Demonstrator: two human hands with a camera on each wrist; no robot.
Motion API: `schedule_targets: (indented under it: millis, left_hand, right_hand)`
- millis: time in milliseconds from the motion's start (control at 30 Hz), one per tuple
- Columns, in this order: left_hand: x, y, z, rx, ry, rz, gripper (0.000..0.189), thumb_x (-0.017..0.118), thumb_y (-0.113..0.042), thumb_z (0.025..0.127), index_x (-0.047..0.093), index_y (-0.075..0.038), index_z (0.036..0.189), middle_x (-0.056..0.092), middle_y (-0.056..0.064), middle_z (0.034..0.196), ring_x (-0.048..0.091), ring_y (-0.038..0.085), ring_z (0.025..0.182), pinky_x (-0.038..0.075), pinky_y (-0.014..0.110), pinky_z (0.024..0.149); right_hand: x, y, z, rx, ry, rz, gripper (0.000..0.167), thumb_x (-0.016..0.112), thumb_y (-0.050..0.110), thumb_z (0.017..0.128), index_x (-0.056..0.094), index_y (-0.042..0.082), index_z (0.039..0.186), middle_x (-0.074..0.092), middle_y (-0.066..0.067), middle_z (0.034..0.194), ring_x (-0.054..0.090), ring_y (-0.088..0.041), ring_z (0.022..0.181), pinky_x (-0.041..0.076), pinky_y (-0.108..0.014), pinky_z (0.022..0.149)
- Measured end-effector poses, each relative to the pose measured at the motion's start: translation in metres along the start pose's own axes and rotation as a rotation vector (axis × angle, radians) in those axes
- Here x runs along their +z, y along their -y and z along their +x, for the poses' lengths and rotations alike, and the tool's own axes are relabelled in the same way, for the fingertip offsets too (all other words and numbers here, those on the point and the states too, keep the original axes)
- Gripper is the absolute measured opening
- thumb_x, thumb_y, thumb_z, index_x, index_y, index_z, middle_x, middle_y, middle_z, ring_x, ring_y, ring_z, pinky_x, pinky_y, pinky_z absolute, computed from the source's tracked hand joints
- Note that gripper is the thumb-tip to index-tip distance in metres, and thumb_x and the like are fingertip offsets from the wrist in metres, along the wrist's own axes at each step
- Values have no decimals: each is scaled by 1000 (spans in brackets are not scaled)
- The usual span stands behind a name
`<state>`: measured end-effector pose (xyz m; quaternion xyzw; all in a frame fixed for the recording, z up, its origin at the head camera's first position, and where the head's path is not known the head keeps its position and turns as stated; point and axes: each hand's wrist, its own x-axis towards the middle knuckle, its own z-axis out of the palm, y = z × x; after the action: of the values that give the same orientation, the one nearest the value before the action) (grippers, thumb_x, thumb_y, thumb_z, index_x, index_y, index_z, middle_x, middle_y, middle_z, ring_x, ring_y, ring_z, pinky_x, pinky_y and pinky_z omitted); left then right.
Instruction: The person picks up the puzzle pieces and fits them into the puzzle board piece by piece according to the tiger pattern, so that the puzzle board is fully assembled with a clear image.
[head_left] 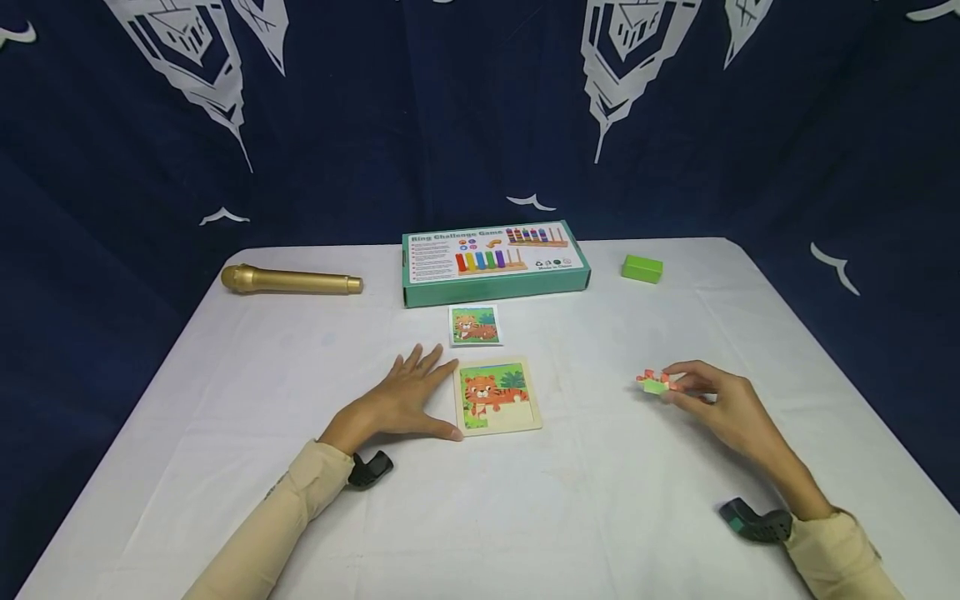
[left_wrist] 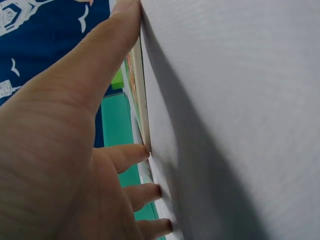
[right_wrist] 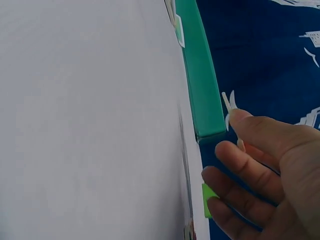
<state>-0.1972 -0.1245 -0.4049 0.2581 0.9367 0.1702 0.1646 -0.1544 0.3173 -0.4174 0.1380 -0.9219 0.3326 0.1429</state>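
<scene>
My left hand (head_left: 408,396) lies with fingers spread at the left side of a square tiger jigsaw board (head_left: 498,431). Its thumb and index finger touch the board's edge, also seen side-on as a thin wooden rim (left_wrist: 143,100) in the left wrist view. Tiger picture pieces fill the upper part of the board, with bare wood at the lower right. Off to the right, my right hand (head_left: 708,400) pinches a small orange and green puzzle piece (head_left: 652,383) between thumb and fingers. The right wrist view shows that piece (right_wrist: 226,101) edge-on at the thumb tip.
A small tiger picture card (head_left: 476,326) lies just behind the board. Behind it is a green Ring Challenge Game box (head_left: 495,287). A gold microphone (head_left: 292,281) lies at the back left, a green block (head_left: 642,268) at the back right. White cloth covers the table (head_left: 570,517).
</scene>
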Motion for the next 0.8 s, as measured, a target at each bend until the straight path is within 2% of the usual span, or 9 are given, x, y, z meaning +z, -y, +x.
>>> schedule_targets:
  millis: [133,300,400,800]
  left_hand:
    - [0,0,0,-2,1,-4,112,71,-69,69,22,-15,154,3,13,161,-8,36,146,-2,55,116]
    - [0,1,0,-1,-1,-4,112,70,-69,69,22,-15,154,3,13,161,-8,36,146,-2,55,116]
    - [0,1,0,-1,-1,-2,112,70,-69,69,21,-15,154,3,13,161,-8,36,146,-2,55,116]
    - [1,2,1,-2,-1,4,113,71,-69,68,21,-15,154,3,13,161,-8,36,146,-1,56,116]
  right_hand:
    - [9,8,9,16,66,151,32,73,0,82,64,6,111,65,2,77,63,-1,76,45,-13,62]
    - [27,19,21,-6,167,394,31,67,-3,86,57,-2,116,62,-11,81,64,-14,74,47,-20,60]
    - [37,24,27,-32,213,484,30,65,-3,88,57,-2,117,62,-16,82,65,-19,75,49,-21,62]
    - [62,45,40,-28,370,556,27,58,-4,92,55,-2,118,67,-17,85,67,-24,79,54,-25,73]
